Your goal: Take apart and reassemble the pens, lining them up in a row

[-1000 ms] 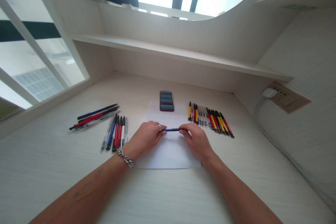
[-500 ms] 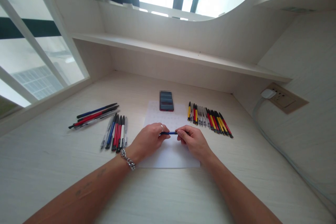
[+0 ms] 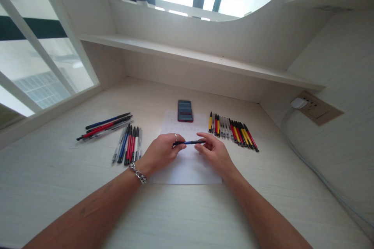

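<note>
A blue pen with dark ends lies level between my two hands, above a white sheet of paper. My left hand, with a ring and a chain bracelet at the wrist, pinches its left end. At the other end, the fingers of my right hand are loosely around the pen, its index finger lifted off. To the left, a row of blue, red, white and clear pens lies beside a looser group of pens. Yellow, red, black and clear pens are lined up at the right.
Just beyond the paper lies a dark phone-like rectangle, its face blurred. A white shelf runs along the back of the desk. On the right wall, a plug sits in a socket plate, and its cable hangs down.
My left hand has shifted slightly left with the pen. My right hand's pinch has loosened and its index finger has risen, showing more of the pen's dark right end.
</note>
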Tool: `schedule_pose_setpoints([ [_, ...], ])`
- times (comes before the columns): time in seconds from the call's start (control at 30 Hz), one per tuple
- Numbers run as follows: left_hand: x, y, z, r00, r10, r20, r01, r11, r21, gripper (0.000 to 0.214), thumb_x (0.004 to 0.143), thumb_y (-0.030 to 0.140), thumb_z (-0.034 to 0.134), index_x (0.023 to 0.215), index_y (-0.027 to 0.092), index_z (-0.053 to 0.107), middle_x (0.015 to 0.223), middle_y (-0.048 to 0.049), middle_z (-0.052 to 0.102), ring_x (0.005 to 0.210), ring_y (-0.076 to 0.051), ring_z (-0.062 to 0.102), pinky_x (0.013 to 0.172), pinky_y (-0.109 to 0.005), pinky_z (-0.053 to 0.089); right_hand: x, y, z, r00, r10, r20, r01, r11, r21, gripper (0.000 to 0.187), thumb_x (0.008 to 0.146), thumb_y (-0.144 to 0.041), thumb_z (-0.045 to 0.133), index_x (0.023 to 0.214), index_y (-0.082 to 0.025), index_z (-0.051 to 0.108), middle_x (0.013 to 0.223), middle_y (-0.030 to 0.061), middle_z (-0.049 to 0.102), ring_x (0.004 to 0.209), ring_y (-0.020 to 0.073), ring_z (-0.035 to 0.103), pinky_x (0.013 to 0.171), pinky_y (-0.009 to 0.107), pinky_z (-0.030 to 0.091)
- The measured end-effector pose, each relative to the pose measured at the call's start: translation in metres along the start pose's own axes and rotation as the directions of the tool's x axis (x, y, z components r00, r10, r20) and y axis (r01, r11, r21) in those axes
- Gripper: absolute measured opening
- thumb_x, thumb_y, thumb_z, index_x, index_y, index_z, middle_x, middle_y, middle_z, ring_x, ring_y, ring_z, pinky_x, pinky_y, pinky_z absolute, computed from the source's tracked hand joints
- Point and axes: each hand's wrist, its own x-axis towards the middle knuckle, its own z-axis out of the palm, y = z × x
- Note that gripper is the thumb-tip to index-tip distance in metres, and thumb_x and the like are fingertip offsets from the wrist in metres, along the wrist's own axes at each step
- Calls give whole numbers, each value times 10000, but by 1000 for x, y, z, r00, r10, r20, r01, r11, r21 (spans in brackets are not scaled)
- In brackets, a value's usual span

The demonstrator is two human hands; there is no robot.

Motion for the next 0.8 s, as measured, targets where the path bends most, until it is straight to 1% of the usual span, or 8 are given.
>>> schedule_pose_setpoints([
  [0.13, 1, 0, -2, 1000, 19, 9, -20, 999, 27, 173, 846, 313, 530, 912, 230, 666, 838, -21, 684, 763, -160, 606, 710, -245, 444, 2, 1, -2, 998, 66, 19, -65, 996, -56, 339, 858, -451, 484, 760, -172, 650, 606, 14, 622, 492, 107, 514, 469, 231, 383],
  [0.27, 1, 1, -2, 997, 23, 69, -26, 999, 43, 250, 895, 325, 441, 901, 224, 670, 817, -25, 685, 739, -153, 607, 682, -234, 441, 2, 3, -1, 1000, -12, 12, 11, 998, 57, 187, 806, -349, 591, 894, -191, 638, 730, 18, 664, 617, 132, 584, 554, 244, 425],
  [0.33, 1, 0, -2, 997, 20, 76, -24, 999, 48, 249, 896, 326, 441, 914, 226, 668, 824, -26, 685, 746, -154, 608, 685, -233, 442, 3, 3, 0, 1000, -27, 4, 27, 997, 77, 209, 769, -334, 639, 921, -191, 639, 762, 24, 666, 670, 145, 599, 592, 252, 441],
  [0.43, 1, -1, -1, 998, 34, 60, -37, 998, 54, 211, 875, 318, 488, 944, 228, 665, 862, -30, 684, 789, -162, 612, 730, -243, 448, 4, 4, -3, 999, 40, 5, -40, 997, 65, 313, 785, -401, 614, 1018, -191, 618, 787, 29, 669, 634, 136, 583, 562, 248, 434],
  [0.53, 0, -1, -1, 998, 48, 51, -51, 997, 55, 198, 867, 311, 503, 946, 226, 665, 882, -31, 685, 807, -164, 615, 748, -249, 453, 4, 4, -5, 996, 91, 15, -90, 995, -33, 344, 860, -467, 480, 847, -170, 651, 636, 18, 633, 507, 110, 511, 484, 235, 379],
  [0.6, 0, 0, -2, 997, 58, 57, -61, 997, 55, 206, 874, 308, 492, 950, 226, 665, 890, -32, 687, 812, -165, 618, 749, -250, 455, 3, 3, -6, 997, 70, 16, -68, 995, -71, 348, 866, -447, 478, 742, -168, 645, 603, 16, 620, 507, 110, 511, 489, 235, 375],
  [0.73, 0, 0, -1, 993, 80, 91, -85, 995, 49, 245, 899, 295, 447, 1003, 235, 660, 933, -30, 692, 829, -164, 623, 760, -251, 459, 2, 3, -3, 1000, -5, -18, 5, 1000, 3, 149, 797, -320, 602, 834, -184, 654, 702, 17, 658, 642, 141, 586, 609, 254, 441],
  [0.8, 0, -2, 0, 990, 97, 107, -103, 993, 56, 268, 910, 285, 425, 1060, 249, 644, 971, -26, 689, 850, -165, 623, 771, -255, 461, 2, 3, -2, 999, -30, -19, 30, 999, 23, 139, 759, -279, 642, 863, -190, 662, 770, 26, 672, 724, 156, 604, 675, 267, 458],
])
